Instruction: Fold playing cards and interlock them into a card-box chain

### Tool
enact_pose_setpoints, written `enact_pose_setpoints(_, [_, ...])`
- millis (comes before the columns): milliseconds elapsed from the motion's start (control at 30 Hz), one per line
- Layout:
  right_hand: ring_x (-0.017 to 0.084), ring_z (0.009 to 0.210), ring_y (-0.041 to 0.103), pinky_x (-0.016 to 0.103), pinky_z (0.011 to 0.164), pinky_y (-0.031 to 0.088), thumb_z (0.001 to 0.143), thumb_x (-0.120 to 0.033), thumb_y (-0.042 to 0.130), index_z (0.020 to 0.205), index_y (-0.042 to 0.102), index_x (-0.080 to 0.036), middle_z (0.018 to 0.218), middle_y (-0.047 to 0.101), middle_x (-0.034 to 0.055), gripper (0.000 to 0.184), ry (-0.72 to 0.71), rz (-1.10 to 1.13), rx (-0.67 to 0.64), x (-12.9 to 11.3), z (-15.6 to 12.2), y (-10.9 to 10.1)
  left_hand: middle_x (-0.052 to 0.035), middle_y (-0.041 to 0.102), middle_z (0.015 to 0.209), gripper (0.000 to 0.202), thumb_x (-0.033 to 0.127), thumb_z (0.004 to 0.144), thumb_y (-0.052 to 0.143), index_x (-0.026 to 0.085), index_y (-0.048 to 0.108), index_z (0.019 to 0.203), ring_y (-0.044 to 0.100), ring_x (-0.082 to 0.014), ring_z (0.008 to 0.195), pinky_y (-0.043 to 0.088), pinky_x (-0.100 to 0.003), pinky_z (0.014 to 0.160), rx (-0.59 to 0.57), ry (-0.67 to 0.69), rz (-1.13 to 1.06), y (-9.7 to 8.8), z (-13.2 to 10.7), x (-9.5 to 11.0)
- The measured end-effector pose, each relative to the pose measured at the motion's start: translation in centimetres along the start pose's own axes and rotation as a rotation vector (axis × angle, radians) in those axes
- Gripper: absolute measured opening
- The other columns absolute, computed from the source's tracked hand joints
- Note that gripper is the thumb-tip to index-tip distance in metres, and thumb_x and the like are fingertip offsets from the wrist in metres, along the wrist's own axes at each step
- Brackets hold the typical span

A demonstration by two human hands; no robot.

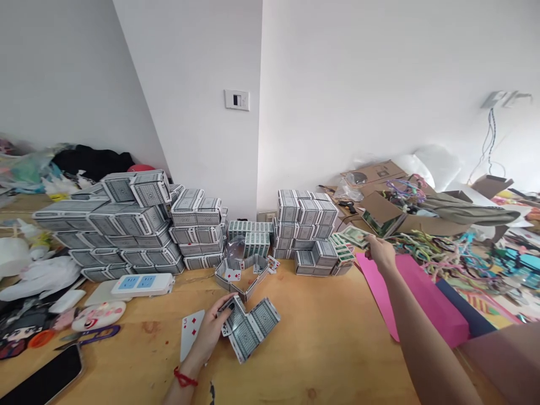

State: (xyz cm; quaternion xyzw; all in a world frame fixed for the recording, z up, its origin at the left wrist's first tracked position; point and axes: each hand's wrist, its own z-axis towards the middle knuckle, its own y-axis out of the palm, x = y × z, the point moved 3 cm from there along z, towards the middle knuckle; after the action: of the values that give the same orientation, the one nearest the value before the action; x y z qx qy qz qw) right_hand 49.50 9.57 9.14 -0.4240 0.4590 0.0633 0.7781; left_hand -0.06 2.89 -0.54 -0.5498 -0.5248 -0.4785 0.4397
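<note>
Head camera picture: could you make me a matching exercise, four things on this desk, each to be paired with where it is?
Things:
1. power strip
2. phone
3. banknotes
4. folded cards

Places:
A. held in the right hand
B. held in the left hand
C. at the near left corner of the table
D. in front of the big stack of boxes on the left

Pairs: 1-D, 2-C, 3-A, 4-B.

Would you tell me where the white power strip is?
In the head view, left side: the power strip lies on the table before the left stack of card boxes.
</note>
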Motion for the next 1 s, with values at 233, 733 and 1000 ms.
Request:
enact_pose_setpoints(233, [0.014, 0.035, 0.049, 0.024, 0.037, 0.041, 0.072, -0.043, 0.043, 0.058, 0.054, -0.015, 0.036, 0.048, -0.0001, 0.033, 0.166, -0.008, -0.135, -0.1, -0.2, 2.9, -0.0076, 0.062, 0.110, 0.035, 0.024, 0.067, 0.057, 0.019, 0.063, 0.100, 0.053, -0.0248, 0.106, 0.036, -0.036, 0.094, 0.019, 0.010, -0.048, 0.2, -0.4, 0.5])
enact_pose_setpoints(733, [0.015, 0.033, 0.044, 0.026, 0.038, 0.032, 0.075, -0.060, 0.033, 0.044, 0.042, -0.020, 0.030, 0.042, 0.0006, 0.051, 0.130, 0.043, -0.128, 0.1, -6.5, 2.3, -0.0077, 0.062, 0.110, 0.033, 0.022, 0.067, 0.058, 0.020, 0.064, 0.100, 0.054, -0.0243, 0.104, 0.037, -0.035, 0.092, 0.009, 0.025, -0.118, 0.1, -0.2, -0.4])
enact_pose_setpoints(1000, [0.014, 0.043, 0.057, 0.023, 0.029, 0.040, 0.072, -0.060, 0.045, 0.112, 0.046, -0.023, 0.083, 0.062, 0.0059, 0.055, 0.317, 0.853, -0.831, -3.5, -24.3, 11.4, -0.0083, 0.063, 0.109, 0.035, 0.027, 0.067, 0.061, 0.019, 0.063, 0.101, 0.054, -0.0250, 0.104, 0.040, -0.035, 0.089, 0.058, 0.010, -0.194, -0.2, -0.5, -0.8])
